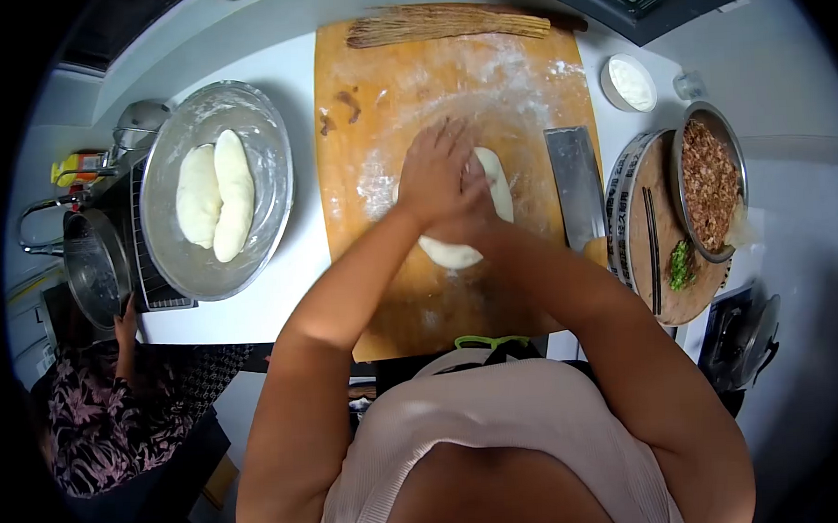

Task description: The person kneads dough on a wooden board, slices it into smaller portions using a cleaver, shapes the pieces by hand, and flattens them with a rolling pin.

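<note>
A piece of pale dough (450, 254) lies on the floured wooden board (359, 171), partly covered by both hands. My left hand (437, 172) presses on it with the fingers stretched out and pointing away from me. Across it, my right hand (473, 208) rests against or over the left one; its fingers are blurred and partly hidden. Dough shows to the right of the hands and below them. Right of the dough, a cleaver (576, 185) lies flat on the board.
Left stands a metal bowl (267, 207) with two dough pieces (234, 195). A whisk-like bundle (446, 25) lies at the back. Right are white powder (630, 82), a meat bowl (710, 183), chopsticks (652, 251) and greens (682, 266). Another person (117, 406) holds a pan (97, 266).
</note>
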